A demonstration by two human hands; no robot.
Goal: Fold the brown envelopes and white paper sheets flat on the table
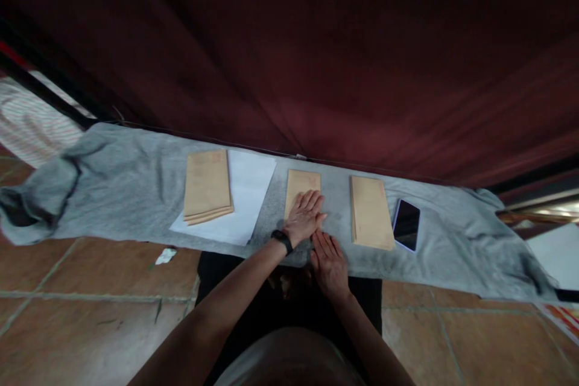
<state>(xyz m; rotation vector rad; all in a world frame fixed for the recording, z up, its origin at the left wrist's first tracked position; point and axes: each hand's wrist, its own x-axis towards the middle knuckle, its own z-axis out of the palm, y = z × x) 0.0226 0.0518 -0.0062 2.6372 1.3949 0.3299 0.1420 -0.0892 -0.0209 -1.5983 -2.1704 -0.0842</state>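
A brown paper envelope (302,180) lies flat in front of me on a grey cloth. My left hand (304,215), a dark band at its wrist, rests spread on the envelope and covers its lower part. Close beside it, my right hand (330,262) lies flat with fingers stretched at the envelope's near end; whether it touches the paper I cannot tell. To the left sits a pile of brown envelopes (207,183), partly on white paper sheets (248,181). Another pile of brown envelopes (371,211) lies to the right.
A phone (406,224) with a dark screen lies right of the right-hand pile. The grey cloth (131,187) covers a narrow bench. Behind it hangs a dark red curtain (316,72). A crumpled white scrap (166,255) is on the tiled floor (113,271).
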